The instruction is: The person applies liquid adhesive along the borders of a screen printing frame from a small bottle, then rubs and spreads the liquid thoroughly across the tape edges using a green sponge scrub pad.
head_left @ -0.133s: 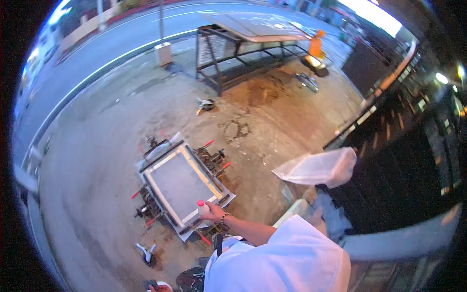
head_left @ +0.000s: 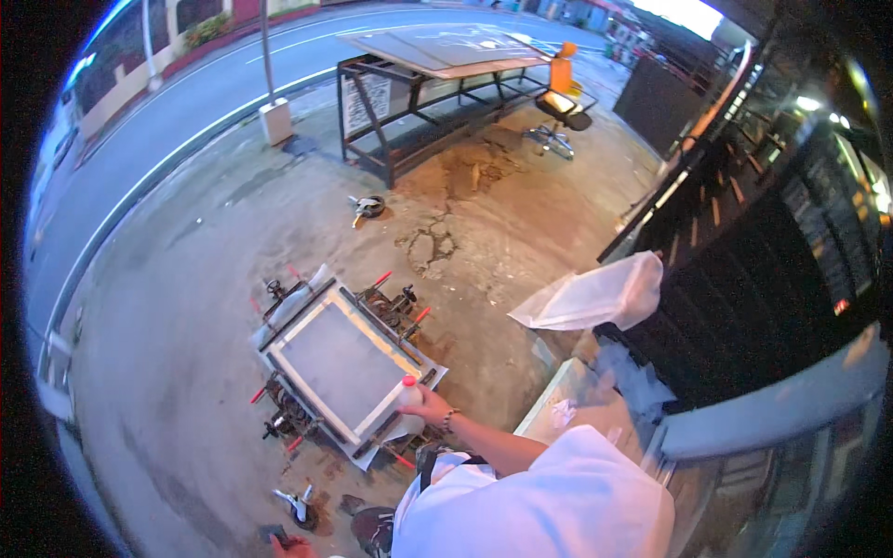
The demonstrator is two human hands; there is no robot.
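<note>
My right hand [head_left: 430, 407], with a beaded bracelet at the wrist, is closed around a small whitish bottle [head_left: 409, 394] with a red cap. The bottle is upright, over the near right corner of a framed grey screen [head_left: 339, 358]. A pale border runs round the screen, and it sits in a dark metal rig [head_left: 395, 312] with several red handles. At the lower left edge, part of my left hand [head_left: 293, 546] shows, blurred and cut off, so its fingers cannot be made out.
Wheeled metal pieces lie on the concrete near the rig [head_left: 298, 507] and beyond it [head_left: 368, 208]. Farther off stand a metal-framed table [head_left: 446, 51] and an orange office chair [head_left: 563, 98]. A translucent plastic bag [head_left: 595, 296] is to the right, above a pale ledge [head_left: 558, 400].
My right hand and the bottle have shifted right along the screen's near edge. The whole view has turned slightly, and the surroundings look sharper.
</note>
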